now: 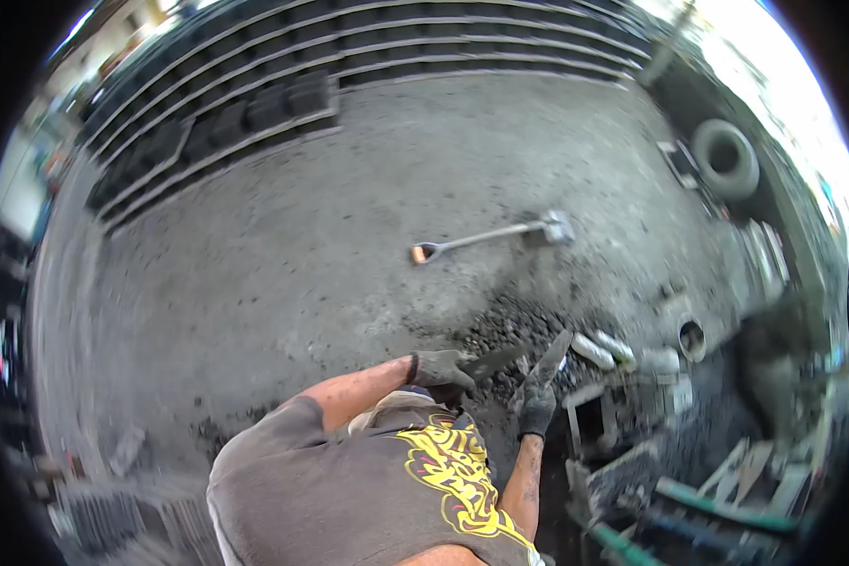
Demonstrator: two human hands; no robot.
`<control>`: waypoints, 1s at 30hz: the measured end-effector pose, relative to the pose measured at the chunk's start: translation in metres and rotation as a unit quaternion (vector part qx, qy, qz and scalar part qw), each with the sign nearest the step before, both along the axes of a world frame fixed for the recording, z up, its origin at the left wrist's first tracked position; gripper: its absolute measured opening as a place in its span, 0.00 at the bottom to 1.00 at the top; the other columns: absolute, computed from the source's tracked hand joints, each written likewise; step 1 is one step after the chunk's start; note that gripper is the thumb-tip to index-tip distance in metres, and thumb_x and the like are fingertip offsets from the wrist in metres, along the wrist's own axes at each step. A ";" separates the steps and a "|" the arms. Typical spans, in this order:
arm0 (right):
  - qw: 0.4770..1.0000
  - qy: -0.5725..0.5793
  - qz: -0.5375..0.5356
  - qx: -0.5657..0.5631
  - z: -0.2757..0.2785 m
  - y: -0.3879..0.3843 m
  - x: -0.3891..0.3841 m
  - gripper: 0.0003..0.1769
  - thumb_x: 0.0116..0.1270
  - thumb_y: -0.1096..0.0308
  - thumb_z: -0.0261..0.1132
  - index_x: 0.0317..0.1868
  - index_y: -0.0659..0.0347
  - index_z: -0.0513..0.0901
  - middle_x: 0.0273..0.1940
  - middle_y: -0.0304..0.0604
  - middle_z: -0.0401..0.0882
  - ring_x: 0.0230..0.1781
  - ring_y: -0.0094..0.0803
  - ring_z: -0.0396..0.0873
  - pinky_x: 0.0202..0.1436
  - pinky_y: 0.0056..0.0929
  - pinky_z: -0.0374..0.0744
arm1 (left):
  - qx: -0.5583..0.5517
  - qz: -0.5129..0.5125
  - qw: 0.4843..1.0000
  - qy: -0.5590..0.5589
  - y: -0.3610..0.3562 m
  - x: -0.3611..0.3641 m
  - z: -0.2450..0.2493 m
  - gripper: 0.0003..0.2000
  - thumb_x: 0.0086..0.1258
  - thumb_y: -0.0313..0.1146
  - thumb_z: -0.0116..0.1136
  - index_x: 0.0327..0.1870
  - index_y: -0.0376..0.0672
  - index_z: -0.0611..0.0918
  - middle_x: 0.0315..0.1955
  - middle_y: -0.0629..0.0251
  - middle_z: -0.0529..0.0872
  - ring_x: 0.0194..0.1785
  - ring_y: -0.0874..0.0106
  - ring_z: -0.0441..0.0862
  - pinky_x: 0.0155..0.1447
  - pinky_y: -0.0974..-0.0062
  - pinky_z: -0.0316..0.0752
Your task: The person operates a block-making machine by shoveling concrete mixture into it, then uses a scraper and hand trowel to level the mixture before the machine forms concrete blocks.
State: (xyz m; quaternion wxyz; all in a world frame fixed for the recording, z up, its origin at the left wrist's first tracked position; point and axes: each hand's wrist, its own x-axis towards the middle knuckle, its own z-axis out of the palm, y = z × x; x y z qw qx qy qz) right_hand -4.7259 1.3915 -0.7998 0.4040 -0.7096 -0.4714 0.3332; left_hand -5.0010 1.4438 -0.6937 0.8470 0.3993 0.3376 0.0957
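Observation:
My left hand (440, 369), in a dark grey glove, is closed around the near end of a dark flat blade-like tool (496, 361). The tool points right, toward my other hand. Gloved as well, my right hand (538, 394) is held with its fingers stretched up and away, and nothing shows in its grip. Both hands are in front of my body, above a heap of dark lumps (514, 324) on the floor.
A shovel (491, 234) lies on the concrete floor (283, 226) beyond the heap. Pale cylinders (592, 351) are right of my right hand, near a metal frame (590, 420). Racks of dark blocks (396, 42) line the back. A tyre (725, 158) is at far right.

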 end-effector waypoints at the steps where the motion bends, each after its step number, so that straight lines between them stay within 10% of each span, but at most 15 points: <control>1: 0.995 -0.073 0.008 0.072 0.002 -0.010 0.011 0.16 0.64 0.58 0.64 0.36 0.66 0.81 0.30 0.49 0.82 0.31 0.42 0.80 0.37 0.37 0.76 | 0.044 0.029 0.998 0.033 -0.004 0.008 -0.024 0.13 0.62 0.30 0.62 0.47 0.36 0.79 0.25 0.65 0.84 0.25 0.75 0.81 0.31 0.76 0.79; 3: 0.977 -0.069 0.066 0.191 -0.032 -0.036 0.039 0.13 0.63 0.61 0.63 0.36 0.65 0.81 0.29 0.50 0.81 0.31 0.41 0.79 0.38 0.36 0.76 | 0.089 -0.009 0.994 0.056 -0.008 0.025 -0.037 0.14 0.62 0.29 0.62 0.48 0.37 0.78 0.25 0.66 0.84 0.26 0.76 0.81 0.33 0.76 0.79; 5: 0.997 0.059 -0.028 -0.041 0.052 -0.058 0.014 0.10 0.62 0.65 0.62 0.39 0.63 0.80 0.30 0.52 0.80 0.34 0.45 0.79 0.39 0.36 0.76 | 0.051 -0.039 0.989 0.131 -0.001 0.037 -0.032 0.17 0.61 0.28 0.61 0.51 0.36 0.76 0.28 0.65 0.84 0.30 0.77 0.81 0.36 0.77 0.79; 8: 0.990 0.049 -0.127 0.022 -0.030 -0.113 0.011 0.13 0.63 0.65 0.60 0.45 0.63 0.77 0.33 0.56 0.79 0.36 0.51 0.78 0.41 0.39 0.76 | -0.013 -0.089 0.995 0.031 0.007 0.058 -0.070 0.18 0.59 0.27 0.63 0.51 0.36 0.76 0.30 0.64 0.84 0.32 0.76 0.82 0.38 0.77 0.79; 11: 0.975 0.004 -0.197 -0.107 -0.006 -0.159 -0.013 0.12 0.63 0.67 0.60 0.46 0.61 0.73 0.28 0.44 0.77 0.28 0.28 0.77 0.32 0.32 0.76 | -0.036 -0.197 0.976 0.088 0.011 0.097 -0.060 0.13 0.60 0.28 0.63 0.46 0.34 0.80 0.29 0.62 0.84 0.29 0.73 0.82 0.36 0.74 0.79; 13: 0.959 0.073 -0.252 -0.110 -0.026 -0.190 -0.034 0.24 0.62 0.61 0.63 0.55 0.65 0.71 0.42 0.60 0.78 0.44 0.59 0.75 0.46 0.45 0.74 | -0.003 -0.291 0.951 0.103 0.016 0.124 -0.043 0.14 0.60 0.27 0.63 0.46 0.34 0.80 0.29 0.62 0.84 0.29 0.73 0.82 0.36 0.74 0.80; 17: 0.899 0.099 -0.400 -0.149 -0.036 -0.265 -0.078 0.28 0.57 0.61 0.66 0.58 0.61 0.72 0.46 0.56 0.79 0.51 0.57 0.73 0.53 0.44 0.71 | 0.022 -0.380 0.922 0.075 0.006 0.178 -0.043 0.13 0.60 0.25 0.61 0.46 0.34 0.79 0.32 0.61 0.84 0.31 0.71 0.82 0.36 0.73 0.80; 24: 0.866 -0.041 -0.480 -0.132 -0.138 -0.357 -0.106 0.26 0.52 0.63 0.68 0.55 0.54 0.79 0.36 0.51 0.77 0.44 0.48 0.70 0.52 0.42 0.68 | -0.037 -0.390 0.914 0.105 -0.057 0.240 -0.067 0.17 0.59 0.23 0.60 0.50 0.39 0.75 0.36 0.64 0.80 0.34 0.69 0.80 0.39 0.63 0.84; 30: 0.836 0.132 -0.520 -0.116 -0.074 -0.446 -0.076 0.27 0.56 0.64 0.61 0.59 0.59 0.75 0.55 0.58 0.76 0.57 0.48 0.75 0.59 0.37 0.72 | 0.197 -0.349 0.885 0.238 -0.103 0.219 -0.164 0.06 0.57 0.27 0.61 0.35 0.44 0.79 0.21 0.68 0.78 0.21 0.72 0.77 0.24 0.72 0.75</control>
